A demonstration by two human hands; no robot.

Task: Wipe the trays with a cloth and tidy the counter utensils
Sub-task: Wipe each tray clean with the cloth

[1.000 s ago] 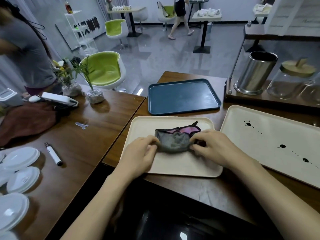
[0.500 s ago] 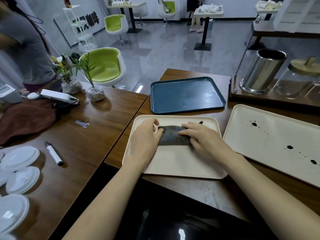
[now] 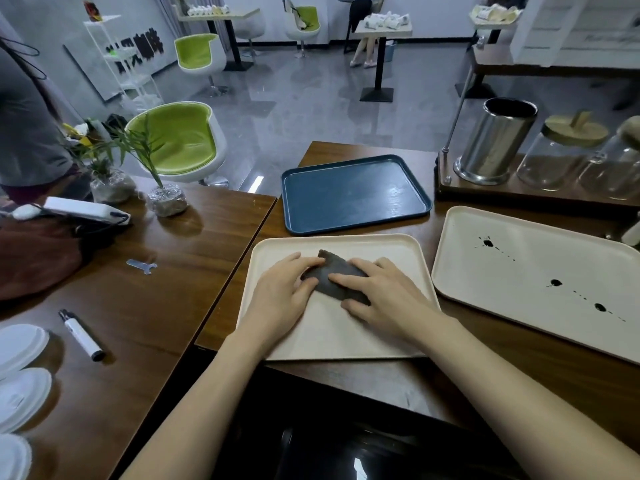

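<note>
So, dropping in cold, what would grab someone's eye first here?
The left hand and right hand press flat on a dark folded cloth on the near cream tray. To its right, a second cream tray carries black splatter marks; a dark blue tray lies behind.

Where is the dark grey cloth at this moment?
In the head view, the dark grey cloth lies on the near cream tray, mid-frame, with the left hand and right hand pressing on it; the blue tray is behind.
</note>
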